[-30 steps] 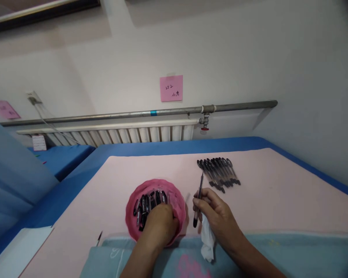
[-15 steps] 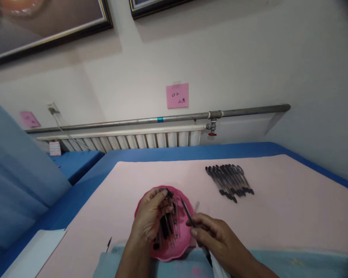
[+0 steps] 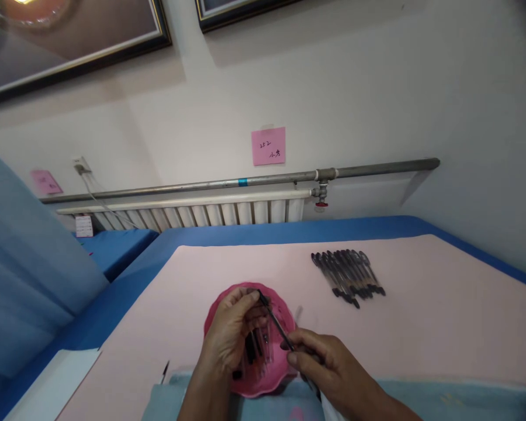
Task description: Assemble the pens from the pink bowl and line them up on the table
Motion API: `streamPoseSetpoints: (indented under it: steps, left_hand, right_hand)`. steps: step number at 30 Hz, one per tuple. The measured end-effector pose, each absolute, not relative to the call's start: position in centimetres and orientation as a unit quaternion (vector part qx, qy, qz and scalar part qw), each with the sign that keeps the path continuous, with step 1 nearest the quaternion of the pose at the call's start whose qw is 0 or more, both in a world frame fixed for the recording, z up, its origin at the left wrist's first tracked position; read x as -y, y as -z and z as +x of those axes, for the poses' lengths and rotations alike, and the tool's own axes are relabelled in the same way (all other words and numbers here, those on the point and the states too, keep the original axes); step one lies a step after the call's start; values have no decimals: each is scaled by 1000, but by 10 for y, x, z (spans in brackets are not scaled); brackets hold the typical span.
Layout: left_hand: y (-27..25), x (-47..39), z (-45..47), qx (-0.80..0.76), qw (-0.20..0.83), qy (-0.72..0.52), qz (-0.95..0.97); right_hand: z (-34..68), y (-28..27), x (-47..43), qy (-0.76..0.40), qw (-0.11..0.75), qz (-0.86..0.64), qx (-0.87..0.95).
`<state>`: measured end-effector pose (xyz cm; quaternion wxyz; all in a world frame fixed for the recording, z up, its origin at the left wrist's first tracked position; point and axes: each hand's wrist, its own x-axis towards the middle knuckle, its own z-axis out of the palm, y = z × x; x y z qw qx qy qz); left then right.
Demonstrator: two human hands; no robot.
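Observation:
Between the thumb and fingers of my left hand [image 3: 233, 324] is a small black pen cap [image 3: 263, 298], held above a pink scalloped plate [image 3: 269, 383]. My right hand [image 3: 326, 359] grips a dark pen [image 3: 280, 328] by its barrel, its tip pointing up and left. The pen's tip end meets the cap; how far it sits inside I cannot tell. Below my left hand, clear tubes and black pen parts [image 3: 256, 345] lie in the plate, partly hidden by the fingers.
A row of several capped pens [image 3: 346, 275] lies on the pink table cover [image 3: 421, 316] at the right. A pen tip [image 3: 165, 369] shows at the left by the light-blue cloth [image 3: 164, 403]. White paper [image 3: 52, 383] lies at the lower left. A radiator [image 3: 228, 211] stands behind the table.
The pen in my right hand and the cap in my left have come together; before, a gap separated them. The cap has tilted towards the pen. The row of pens is unchanged.

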<state>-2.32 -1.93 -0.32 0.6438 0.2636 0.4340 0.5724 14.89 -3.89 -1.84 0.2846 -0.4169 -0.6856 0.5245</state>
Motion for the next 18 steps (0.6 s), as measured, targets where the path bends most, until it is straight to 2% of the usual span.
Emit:
streamPoseSetpoints:
  steps: [11, 18]
  left_hand:
    - [4, 22, -17, -451, 620, -560, 313]
    - [6, 21, -14, -446, 619, -557, 329]
  right_hand:
    - [148, 19, 39, -528, 296, -420, 676]
    - [147, 20, 40, -586, 311, -419, 620]
